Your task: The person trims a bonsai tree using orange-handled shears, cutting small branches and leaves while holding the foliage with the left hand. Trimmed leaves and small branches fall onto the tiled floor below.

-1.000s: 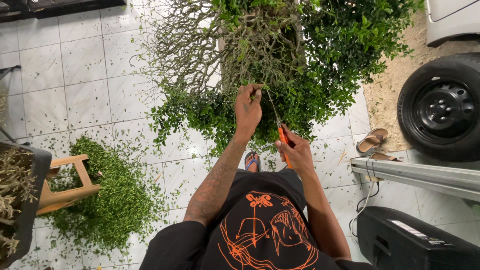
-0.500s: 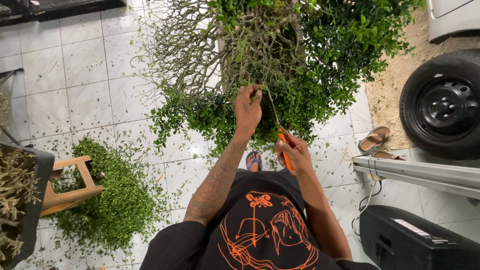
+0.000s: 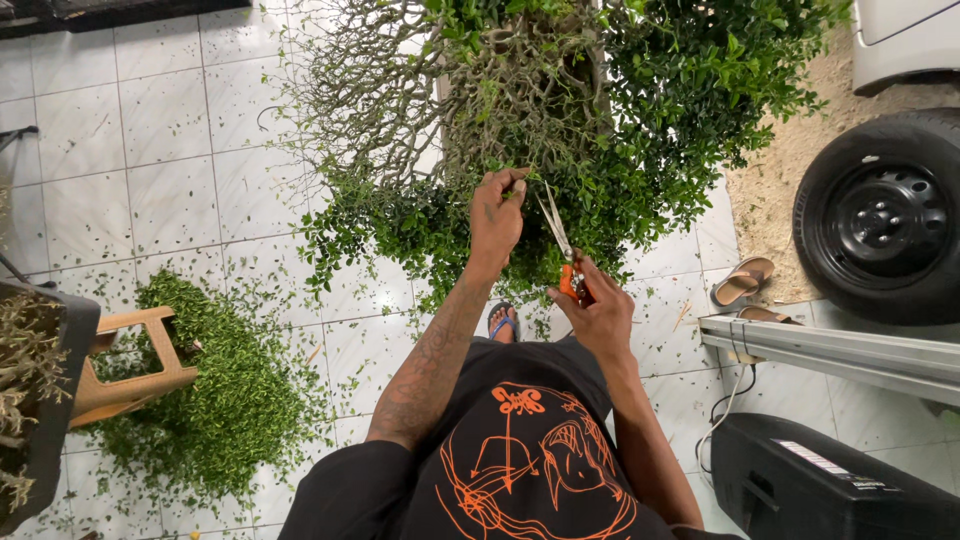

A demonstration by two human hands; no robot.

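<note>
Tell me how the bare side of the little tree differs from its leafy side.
The bare side is a tangle of grey-brown twigs with hardly any leaves; the leafy side is thick with green foliage. Through the bare side the white floor tiles show; the leafy side hides what lies under it. Both belong to one tree. The left hand pinches a twig where the shears, held by the right hand, point.

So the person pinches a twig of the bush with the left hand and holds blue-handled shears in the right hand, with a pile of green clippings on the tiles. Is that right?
Not quite: the head view shows the shears have orange handles, not blue. The rest holds: the left hand pinches a twig of the bush, the right hand holds the shears, and a pile of green clippings lies on the tiles.
</note>
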